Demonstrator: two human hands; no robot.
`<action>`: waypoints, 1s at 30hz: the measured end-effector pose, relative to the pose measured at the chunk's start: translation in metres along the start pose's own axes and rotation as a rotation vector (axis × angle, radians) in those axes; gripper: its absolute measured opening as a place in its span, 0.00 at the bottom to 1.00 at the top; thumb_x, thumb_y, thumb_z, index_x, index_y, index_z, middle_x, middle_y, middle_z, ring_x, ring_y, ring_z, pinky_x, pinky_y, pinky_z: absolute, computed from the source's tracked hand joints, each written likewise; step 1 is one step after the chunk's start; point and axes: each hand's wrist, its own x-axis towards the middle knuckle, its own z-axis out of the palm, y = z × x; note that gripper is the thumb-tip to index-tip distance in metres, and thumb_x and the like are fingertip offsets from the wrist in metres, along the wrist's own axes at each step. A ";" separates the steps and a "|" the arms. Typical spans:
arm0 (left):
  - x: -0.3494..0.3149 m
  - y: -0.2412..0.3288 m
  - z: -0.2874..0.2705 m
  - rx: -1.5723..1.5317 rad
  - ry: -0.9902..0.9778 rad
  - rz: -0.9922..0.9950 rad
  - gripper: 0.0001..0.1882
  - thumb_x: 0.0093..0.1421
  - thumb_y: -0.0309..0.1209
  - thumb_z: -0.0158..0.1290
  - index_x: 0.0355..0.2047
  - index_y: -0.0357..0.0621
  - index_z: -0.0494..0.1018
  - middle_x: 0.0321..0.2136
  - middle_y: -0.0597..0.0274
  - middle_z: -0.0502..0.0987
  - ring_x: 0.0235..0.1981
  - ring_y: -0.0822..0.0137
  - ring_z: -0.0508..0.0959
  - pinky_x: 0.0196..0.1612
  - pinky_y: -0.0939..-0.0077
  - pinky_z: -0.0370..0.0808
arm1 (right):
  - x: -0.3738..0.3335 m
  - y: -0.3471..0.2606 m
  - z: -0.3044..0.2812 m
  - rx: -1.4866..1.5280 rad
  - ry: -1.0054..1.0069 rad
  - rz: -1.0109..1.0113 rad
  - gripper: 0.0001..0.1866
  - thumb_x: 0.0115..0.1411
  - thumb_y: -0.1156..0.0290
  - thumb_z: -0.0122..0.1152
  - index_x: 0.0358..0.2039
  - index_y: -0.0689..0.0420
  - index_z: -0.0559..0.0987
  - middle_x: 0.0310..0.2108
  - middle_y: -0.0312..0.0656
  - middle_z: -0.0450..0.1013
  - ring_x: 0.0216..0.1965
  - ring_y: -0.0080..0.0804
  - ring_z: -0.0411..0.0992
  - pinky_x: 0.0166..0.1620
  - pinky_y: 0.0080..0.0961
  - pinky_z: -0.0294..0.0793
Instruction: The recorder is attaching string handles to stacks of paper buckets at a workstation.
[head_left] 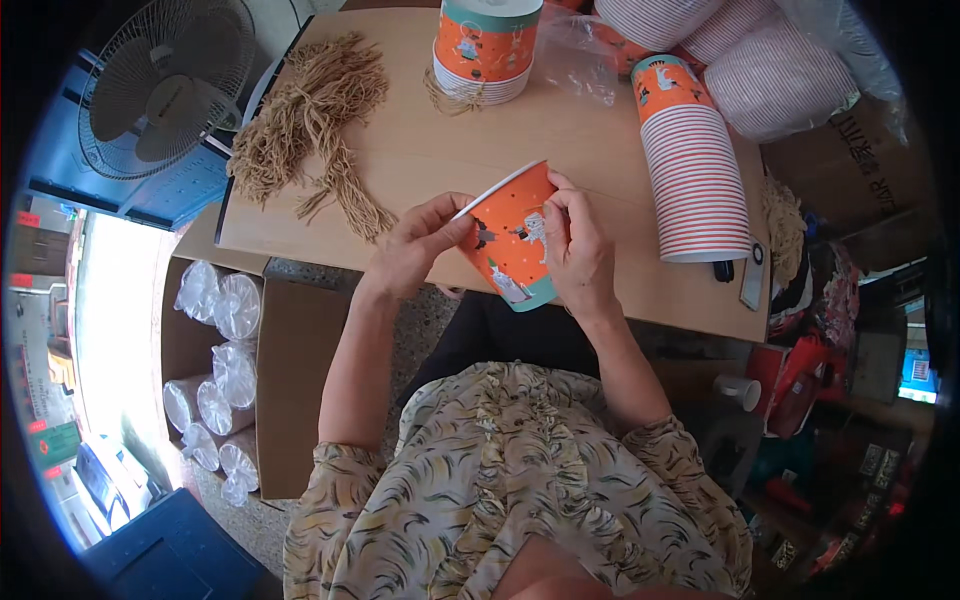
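An orange paper bucket (508, 232) with printed figures, a white rim and a green base band is tilted over the table's near edge. My left hand (420, 238) pinches it at the white rim, thumb on the outer wall. On its other side, my right hand (580, 250) has closed fingers against the wall near the rim; whether a cord is also between those fingers is hidden. Tan twisted cords (318, 115) lie in a loose pile beyond my left hand. At the far middle stands a stack of matching buckets (484, 62), with a few cords by its base.
A long nested stack of buckets (697, 180) lies at the right, close to a phone (752, 280). Bagged stacks (780, 75) fill the far right corner. Left of my legs, a cardboard box (300, 385) holds several plastic-wrapped rolls. A fan (168, 95) stands far left.
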 end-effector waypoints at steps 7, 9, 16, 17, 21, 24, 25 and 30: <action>0.001 -0.002 0.004 -0.133 -0.023 0.036 0.12 0.71 0.35 0.49 0.48 0.40 0.72 0.37 0.66 0.78 0.42 0.74 0.75 0.49 0.76 0.71 | 0.000 -0.003 0.002 -0.063 0.018 -0.024 0.04 0.67 0.75 0.55 0.38 0.60 0.71 0.51 0.54 0.75 0.45 0.51 0.78 0.42 0.39 0.79; 0.001 -0.003 0.005 -0.156 -0.013 0.055 0.13 0.71 0.36 0.50 0.47 0.41 0.73 0.37 0.67 0.78 0.41 0.75 0.75 0.48 0.76 0.72 | 0.000 -0.003 0.002 -0.065 0.016 -0.040 0.04 0.67 0.75 0.55 0.38 0.61 0.71 0.51 0.54 0.75 0.45 0.51 0.78 0.42 0.39 0.79; 0.005 -0.007 0.019 -0.077 0.214 -0.010 0.08 0.65 0.32 0.57 0.37 0.41 0.75 0.30 0.69 0.78 0.32 0.77 0.75 0.42 0.81 0.71 | -0.002 -0.009 0.004 -0.136 0.035 -0.108 0.04 0.66 0.77 0.56 0.38 0.62 0.71 0.49 0.55 0.76 0.44 0.51 0.78 0.43 0.39 0.79; 0.005 -0.010 0.019 -0.119 0.211 0.009 0.07 0.64 0.32 0.57 0.36 0.41 0.75 0.29 0.69 0.77 0.31 0.78 0.75 0.40 0.81 0.71 | -0.002 -0.009 0.005 -0.138 0.040 -0.116 0.04 0.65 0.77 0.56 0.38 0.62 0.71 0.49 0.55 0.76 0.44 0.51 0.78 0.43 0.39 0.79; -0.005 -0.013 0.012 -0.187 0.153 0.050 0.08 0.63 0.28 0.58 0.40 0.37 0.74 0.32 0.64 0.80 0.31 0.77 0.77 0.39 0.80 0.75 | -0.002 -0.008 0.003 -0.112 0.039 -0.082 0.03 0.65 0.77 0.56 0.37 0.62 0.72 0.48 0.55 0.76 0.43 0.51 0.78 0.43 0.37 0.79; -0.015 0.002 0.013 -0.178 0.091 0.117 0.11 0.62 0.24 0.58 0.44 0.35 0.75 0.36 0.61 0.81 0.35 0.74 0.79 0.42 0.77 0.76 | -0.003 -0.011 -0.005 0.061 -0.019 0.060 0.03 0.67 0.76 0.55 0.39 0.62 0.73 0.47 0.53 0.77 0.42 0.43 0.80 0.42 0.31 0.79; -0.020 0.013 0.016 -0.123 0.091 0.122 0.12 0.61 0.22 0.57 0.45 0.35 0.75 0.38 0.60 0.81 0.37 0.74 0.80 0.44 0.77 0.77 | -0.003 -0.011 -0.008 0.058 -0.014 0.060 0.03 0.67 0.76 0.55 0.39 0.62 0.73 0.47 0.53 0.77 0.42 0.43 0.80 0.42 0.31 0.79; -0.014 0.052 0.007 0.896 0.091 0.569 0.12 0.57 0.18 0.58 0.42 0.40 0.79 0.40 0.61 0.82 0.53 0.58 0.76 0.56 0.61 0.71 | -0.006 -0.022 -0.032 0.301 0.113 0.069 0.06 0.70 0.75 0.54 0.41 0.65 0.73 0.39 0.44 0.79 0.36 0.23 0.77 0.41 0.22 0.77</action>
